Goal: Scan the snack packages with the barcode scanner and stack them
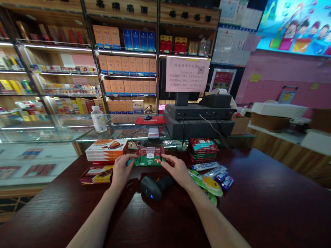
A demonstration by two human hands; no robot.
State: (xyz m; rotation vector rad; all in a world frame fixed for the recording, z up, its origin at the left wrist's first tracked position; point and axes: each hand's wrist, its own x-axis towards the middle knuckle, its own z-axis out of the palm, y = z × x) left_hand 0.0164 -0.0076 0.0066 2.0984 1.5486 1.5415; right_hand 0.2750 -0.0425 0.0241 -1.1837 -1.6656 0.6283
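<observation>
A green and dark-red chocolate packet [149, 156] is between my two hands at the middle of the counter, its printed front towards me. My left hand [122, 169] pinches its left edge, and my right hand [178, 168] closes on its right edge. Just below the packet lies a black barcode scanner [152, 188] with a small blue light, its handle reaching towards my right wrist. Left of my left hand are stacked white and orange Dove boxes [106, 148], with flat yellow and red chocolate packs [95, 175] in front.
A stack of red and teal packets [203, 148] stands right of my hands. Near it lie blue-and-white bars [217, 172] and green packages [207, 182]. Behind are a cash register [199, 122], a white bottle [98, 119] and a glass display counter [124, 132].
</observation>
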